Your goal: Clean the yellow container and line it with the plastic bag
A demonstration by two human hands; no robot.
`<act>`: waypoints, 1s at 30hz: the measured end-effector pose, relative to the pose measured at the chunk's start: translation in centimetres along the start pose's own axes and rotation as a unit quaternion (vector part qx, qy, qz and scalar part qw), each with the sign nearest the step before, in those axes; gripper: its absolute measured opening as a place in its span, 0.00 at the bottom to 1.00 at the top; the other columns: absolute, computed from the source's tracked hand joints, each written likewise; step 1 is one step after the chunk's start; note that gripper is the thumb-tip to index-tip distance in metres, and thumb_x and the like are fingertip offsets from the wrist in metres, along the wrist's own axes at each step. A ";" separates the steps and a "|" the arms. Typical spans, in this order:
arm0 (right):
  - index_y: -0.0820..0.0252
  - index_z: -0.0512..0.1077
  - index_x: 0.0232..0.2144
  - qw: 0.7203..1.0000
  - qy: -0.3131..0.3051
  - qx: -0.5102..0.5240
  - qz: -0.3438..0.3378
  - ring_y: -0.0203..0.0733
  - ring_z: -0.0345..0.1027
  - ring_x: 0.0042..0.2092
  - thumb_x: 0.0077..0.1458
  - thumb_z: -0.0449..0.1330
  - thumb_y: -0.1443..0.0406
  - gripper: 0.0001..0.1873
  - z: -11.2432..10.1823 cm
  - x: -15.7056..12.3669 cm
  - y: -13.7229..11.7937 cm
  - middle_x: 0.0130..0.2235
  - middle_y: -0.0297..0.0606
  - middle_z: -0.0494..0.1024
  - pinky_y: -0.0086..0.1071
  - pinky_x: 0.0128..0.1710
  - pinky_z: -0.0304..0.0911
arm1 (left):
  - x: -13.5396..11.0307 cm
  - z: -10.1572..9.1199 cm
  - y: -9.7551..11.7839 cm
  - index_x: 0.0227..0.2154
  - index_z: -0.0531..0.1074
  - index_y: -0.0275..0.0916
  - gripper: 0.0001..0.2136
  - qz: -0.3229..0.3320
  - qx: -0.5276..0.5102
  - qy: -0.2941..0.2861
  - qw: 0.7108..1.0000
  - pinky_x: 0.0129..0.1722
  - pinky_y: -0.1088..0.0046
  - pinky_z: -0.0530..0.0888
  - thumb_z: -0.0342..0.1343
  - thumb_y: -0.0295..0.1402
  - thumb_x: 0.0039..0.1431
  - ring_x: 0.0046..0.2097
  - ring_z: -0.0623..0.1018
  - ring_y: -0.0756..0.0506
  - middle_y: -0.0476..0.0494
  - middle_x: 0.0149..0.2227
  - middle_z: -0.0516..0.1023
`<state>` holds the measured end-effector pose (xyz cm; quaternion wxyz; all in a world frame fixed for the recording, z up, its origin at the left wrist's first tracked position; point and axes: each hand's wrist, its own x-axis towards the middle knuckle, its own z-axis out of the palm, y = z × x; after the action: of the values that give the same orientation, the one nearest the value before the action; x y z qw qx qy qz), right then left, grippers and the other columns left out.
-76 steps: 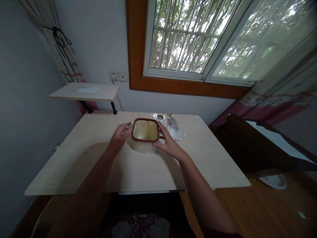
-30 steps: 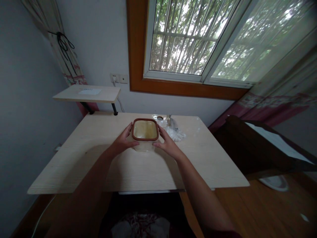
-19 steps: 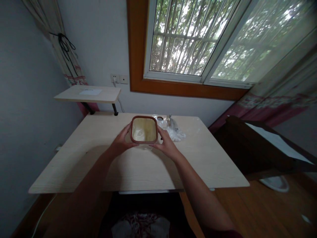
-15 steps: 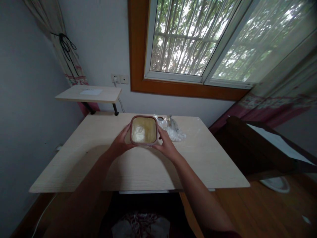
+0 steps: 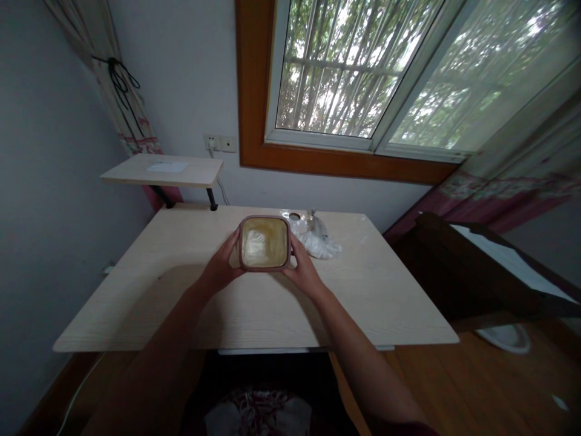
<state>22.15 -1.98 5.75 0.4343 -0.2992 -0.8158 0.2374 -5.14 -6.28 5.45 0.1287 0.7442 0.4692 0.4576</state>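
On the far left, a small wooden shelf point(image 5: 181, 174) carries a white sheet of paper point(image 5: 164, 166) whose tiny marks are too small to read. Behind it, a wall socket point(image 5: 212, 142) has a plug and cord in it.

The left hand point(image 5: 220, 259) grips one side of a square plastic tub point(image 5: 264, 243), its fingers wrapped up against the wall. The right hand point(image 5: 305, 266) grasps the opposite side the same way, fingers curled against it. The tub sits between the hands over the middle of a pale wooden table point(image 5: 136, 309), open side up, and seems raised off the surface, though the overhead view makes that hard to judge. Its rim is dark reddish, and no label or brand shows. Its pale interior is dim and hard to make out.

Just beyond the right hand, a crumpled clear plastic bag point(image 5: 318, 244) lies on the table, partly hidden behind the tub.
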 end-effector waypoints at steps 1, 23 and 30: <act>0.49 0.42 0.73 1.000 0.002 0.000 -0.003 0.58 0.54 0.68 0.56 0.67 0.56 0.52 0.0 0.0 0.0 0.72 0.48 0.53 0.50 0.57 0.67 | 0.0 0.0 0.1 0.71 0.48 0.42 0.47 0.001 0.001 0.000 1.000 0.69 0.50 0.61 0.68 0.34 0.51 0.70 0.59 0.33 0.33 0.71 0.57; 0.45 0.42 0.72 1.000 0.009 -0.004 -0.016 0.59 0.54 0.68 0.56 0.67 0.58 0.52 0.0 -0.1 0.1 0.72 0.46 0.53 0.50 0.56 0.68 | 0.0 -0.3 0.3 0.71 0.49 0.42 0.48 -0.025 -0.016 0.000 1.000 0.69 0.49 0.60 0.68 0.35 0.50 0.71 0.59 0.32 0.33 0.71 0.57; 0.46 0.43 0.72 1.000 0.009 -0.004 -0.013 0.58 0.53 0.69 0.56 0.67 0.57 0.51 -0.1 0.0 -0.1 0.71 0.46 0.53 0.51 0.58 0.66 | 0.1 -0.4 0.5 0.71 0.50 0.42 0.48 -0.025 -0.010 0.002 1.000 0.69 0.48 0.61 0.69 0.35 0.49 0.70 0.60 0.32 0.33 0.70 0.58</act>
<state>22.18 -2.05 5.86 0.4439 -0.2921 -0.8165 0.2256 -5.13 -6.55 6.05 0.1465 0.7302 0.4829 0.4606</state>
